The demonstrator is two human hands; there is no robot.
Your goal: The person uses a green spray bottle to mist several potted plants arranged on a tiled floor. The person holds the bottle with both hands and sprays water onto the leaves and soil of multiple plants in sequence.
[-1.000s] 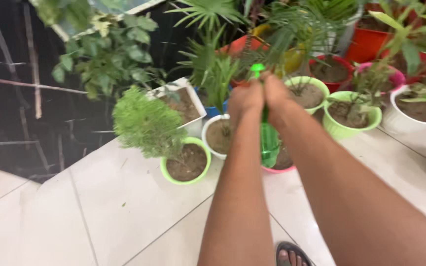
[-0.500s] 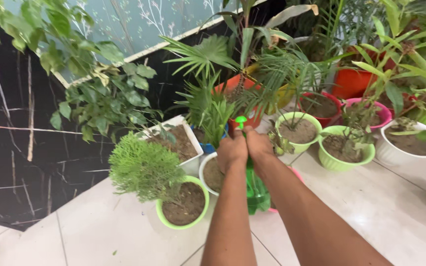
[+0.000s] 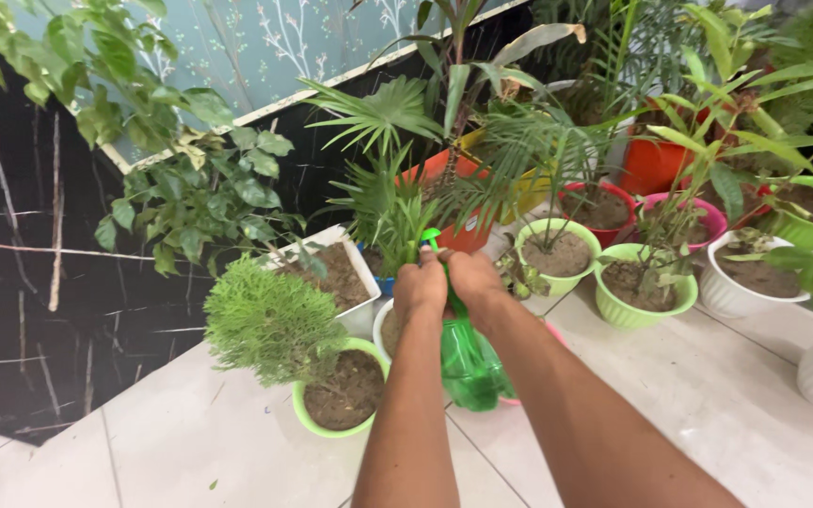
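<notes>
Green spray bottle (image 3: 468, 362) hangs between both arms, its clear body below the grip and its long axis running up and away toward the green nozzle (image 3: 432, 234) that pokes out above the knuckles. Left hand (image 3: 421, 282) and right hand (image 3: 475, 277) are both pressed shut around the bottle's neck, side by side and touching, equally near it. Just left of the grip stands a feathery shrub in a light green pot (image 3: 336, 423); beyond the nozzle a small palm (image 3: 388, 212) rises, then more potted plants on the tiled floor (image 3: 708, 395).
</notes>
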